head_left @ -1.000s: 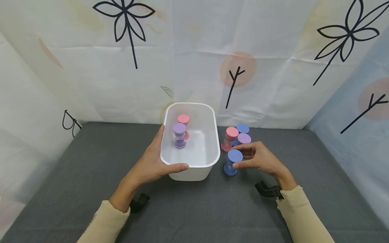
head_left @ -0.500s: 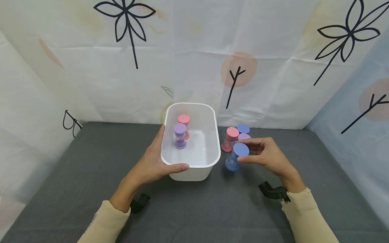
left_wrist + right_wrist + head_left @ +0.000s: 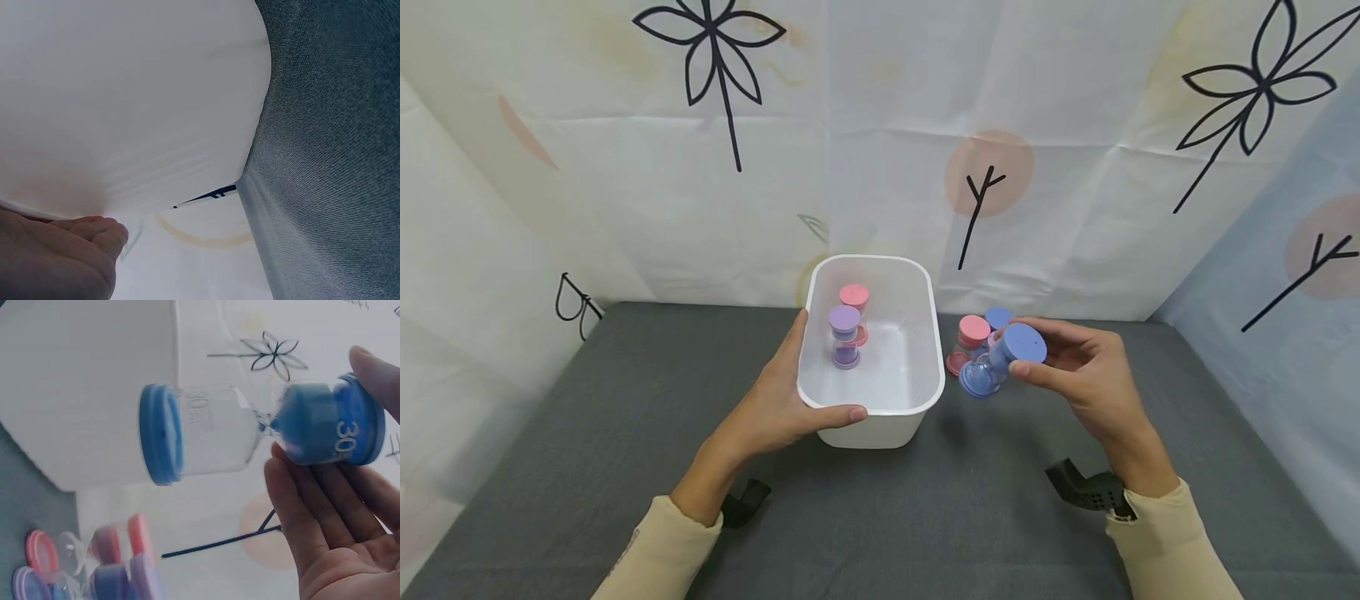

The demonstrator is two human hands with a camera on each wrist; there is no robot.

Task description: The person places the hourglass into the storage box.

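My right hand pinches a blue sand timer by its top end, thumb on one side and fingers on the other. The timer is tilted and off the table; the right wrist view shows "30" on it and blue sand in the held end. My left hand holds the near left corner of a white plastic tub, thumb along the front rim, fingers against the left wall. Inside the tub stand a purple sand timer and a pink sand timer.
Right of the tub stand a pink sand timer, another blue one and a purple one, mostly hidden by my right hand in the head view. Grey cloth covers the table. A patterned white cloth backdrop rises behind.
The blue sand timer has been lifted off the table and tipped, its top end moving right and away from me with my right hand. My left hand and the tub have stayed put.
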